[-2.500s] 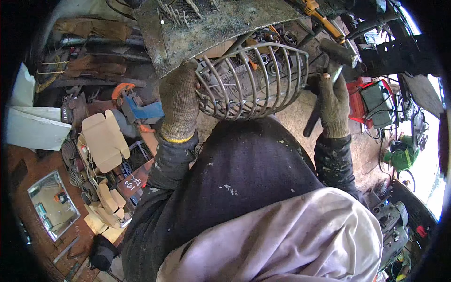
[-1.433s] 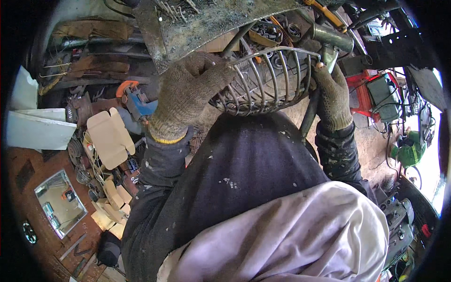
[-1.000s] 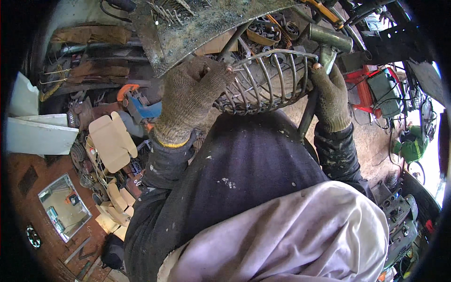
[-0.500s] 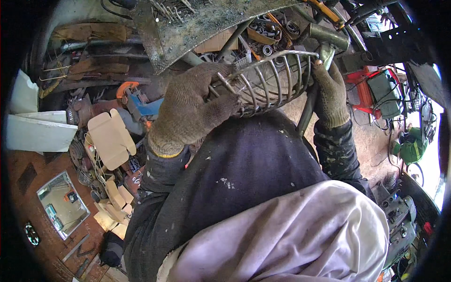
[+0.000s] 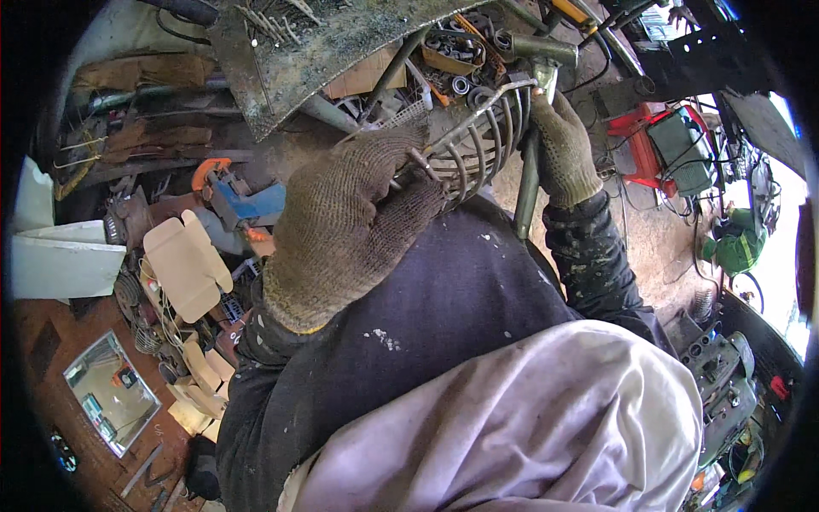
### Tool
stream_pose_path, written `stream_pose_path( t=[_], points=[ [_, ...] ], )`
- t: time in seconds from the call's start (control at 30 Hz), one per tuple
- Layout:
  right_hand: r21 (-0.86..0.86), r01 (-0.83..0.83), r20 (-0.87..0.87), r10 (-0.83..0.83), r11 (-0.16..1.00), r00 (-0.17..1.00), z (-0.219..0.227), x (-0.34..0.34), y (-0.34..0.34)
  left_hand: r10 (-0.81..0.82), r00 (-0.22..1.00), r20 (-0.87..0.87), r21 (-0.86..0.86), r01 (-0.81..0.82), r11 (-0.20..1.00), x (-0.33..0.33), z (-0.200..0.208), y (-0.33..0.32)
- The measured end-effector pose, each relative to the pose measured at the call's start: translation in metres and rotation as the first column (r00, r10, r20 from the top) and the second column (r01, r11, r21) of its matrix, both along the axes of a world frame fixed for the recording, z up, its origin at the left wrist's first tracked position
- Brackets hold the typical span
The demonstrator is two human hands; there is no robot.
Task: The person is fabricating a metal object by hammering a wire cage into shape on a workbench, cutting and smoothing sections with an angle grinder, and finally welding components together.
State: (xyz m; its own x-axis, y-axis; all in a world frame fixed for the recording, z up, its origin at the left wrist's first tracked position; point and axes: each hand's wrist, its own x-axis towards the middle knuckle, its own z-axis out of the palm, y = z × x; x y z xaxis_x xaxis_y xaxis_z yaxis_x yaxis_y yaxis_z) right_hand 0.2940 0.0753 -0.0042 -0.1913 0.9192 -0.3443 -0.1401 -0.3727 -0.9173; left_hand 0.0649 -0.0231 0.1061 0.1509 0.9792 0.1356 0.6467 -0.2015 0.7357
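Wire basket (image 5: 478,141) of bent steel rod, held above lap at cluttered bench edge; likely stiff, light, snaggy; left hand (image 5: 341,226) gloved, fingers closed over rim; right hand (image 5: 559,149) clenched round hammer (image 5: 533,111) handle; best gripped by rim rods.

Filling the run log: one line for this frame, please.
left hand: gloved, grip on wire basket | right hand: gloved, grip on hammer | hammer head at basket rim

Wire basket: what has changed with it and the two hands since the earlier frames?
The left hand slid from the wire basket's left edge across its front, now covering much of it; the basket sits smaller and higher in view. The right hand still grips the hammer beside it.
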Motion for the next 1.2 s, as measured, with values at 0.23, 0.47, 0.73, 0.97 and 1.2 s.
stream_pose_path(
  t=[0.23, 0.47, 0.73, 0.97, 1.2],
  points=[
    [0.004, -0.021, 0.069, 0.021, 1.0, 0.997, -0.016, 0.005, 0.001, -0.079, 0.997, -0.022, -0.004, 0.079, 0.997, -0.003, 0.002, 0.004],
    [0.011, 0.034, 0.076, -0.035, 0.999, 0.996, -0.015, -0.001, 0.002, -0.012, 0.997, -0.07, 0.21, 0.027, 0.977, -0.013, -0.024, -0.001],
    [0.573, -0.093, 0.271, -0.081, 0.814, 0.959, 0.015, 0.001, -0.025, 0.184, 0.961, 0.209, -0.09, -0.168, 0.982, -0.018, -0.025, 0.001],
    [0.496, -0.554, 0.618, 0.177, 0.668, 0.766, 0.042, -0.011, -0.053, 0.239, 0.964, 0.113, -0.096, -0.229, 0.969, -0.017, -0.02, 0.004],
    [0.546, -0.172, -0.108, 0.272, 0.82, 0.956, 0.046, 0.006, -0.067, 0.167, 0.986, 0.031, 0.022, -0.167, 0.986, -0.03, -0.028, 0.001]
  ],
)
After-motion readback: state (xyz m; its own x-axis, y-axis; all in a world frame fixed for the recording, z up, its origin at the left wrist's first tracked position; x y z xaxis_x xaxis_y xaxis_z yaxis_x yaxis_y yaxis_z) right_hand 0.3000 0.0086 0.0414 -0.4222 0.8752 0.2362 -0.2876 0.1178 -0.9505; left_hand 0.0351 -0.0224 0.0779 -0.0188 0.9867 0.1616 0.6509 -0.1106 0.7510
